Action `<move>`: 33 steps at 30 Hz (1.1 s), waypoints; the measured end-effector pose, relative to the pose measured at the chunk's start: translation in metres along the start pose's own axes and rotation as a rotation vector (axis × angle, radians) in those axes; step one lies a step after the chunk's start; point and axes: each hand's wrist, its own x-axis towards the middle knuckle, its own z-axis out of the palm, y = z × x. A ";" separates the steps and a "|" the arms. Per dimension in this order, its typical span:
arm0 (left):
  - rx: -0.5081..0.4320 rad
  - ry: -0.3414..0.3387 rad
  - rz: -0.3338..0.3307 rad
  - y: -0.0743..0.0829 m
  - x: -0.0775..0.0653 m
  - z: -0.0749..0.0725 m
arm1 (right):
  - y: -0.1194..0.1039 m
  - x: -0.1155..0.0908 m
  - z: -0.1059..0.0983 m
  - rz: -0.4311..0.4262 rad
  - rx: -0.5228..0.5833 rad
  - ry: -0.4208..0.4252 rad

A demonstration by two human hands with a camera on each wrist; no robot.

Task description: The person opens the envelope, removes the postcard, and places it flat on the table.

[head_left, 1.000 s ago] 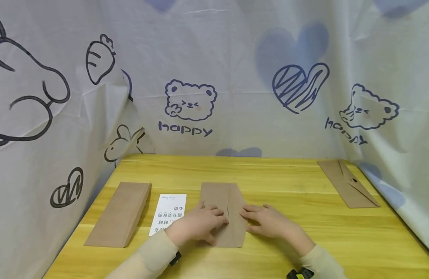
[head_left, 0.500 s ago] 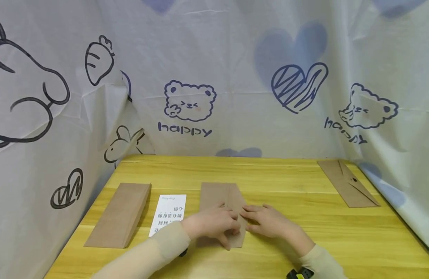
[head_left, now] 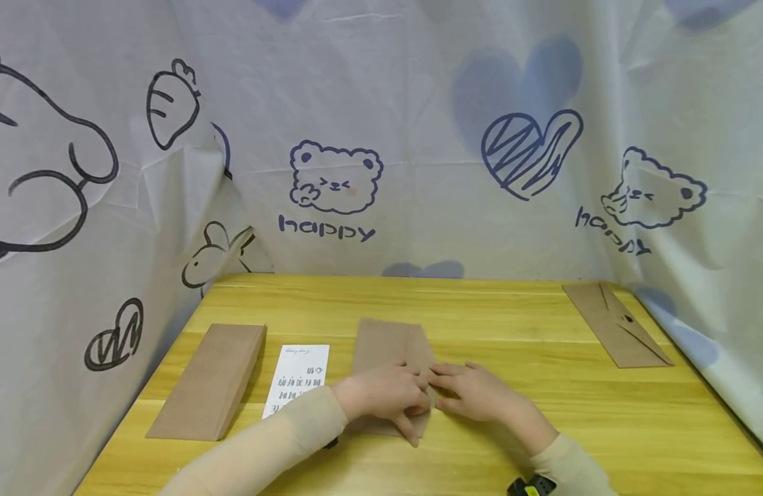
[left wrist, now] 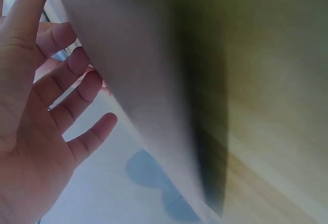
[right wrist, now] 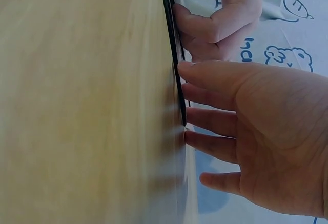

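A brown paper envelope (head_left: 381, 341) lies mid-table with its pointed flap side to the right. Its left part stands slightly off the wood, casting a shadow in the left wrist view. Across the envelope reaches my left hand (head_left: 390, 394), fingertips bent down onto the paper by the right edge. The thumb points toward the front edge, apart from the fingers. My right hand (head_left: 474, 393) rests to the right, its nearly straight fingertips touching the envelope's right edge. In the right wrist view, the left hand (right wrist: 220, 21) is close beside the right hand (right wrist: 277, 126).
A white card (head_left: 302, 368) with printed characters lies left of the envelope, partly under the left sleeve. Farther left are stacked brown envelopes (head_left: 204, 382). At the back right is another brown envelope (head_left: 611, 324). White printed cloth (head_left: 431, 207) walls the table (head_left: 511, 310).
My left hand has slid right across the envelope to its right edge. The envelope's left side has risen and shifted slightly. The right hand has stayed almost still.
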 end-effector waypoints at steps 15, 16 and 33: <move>0.097 0.051 -0.046 0.000 -0.017 -0.013 | -0.002 0.000 -0.001 0.010 -0.002 0.008; 0.115 0.059 -0.039 0.000 -0.019 -0.014 | -0.002 0.000 -0.001 0.010 -0.001 0.007; 0.190 0.221 0.046 -0.002 -0.034 -0.011 | 0.001 0.008 -0.003 -0.027 -0.070 0.026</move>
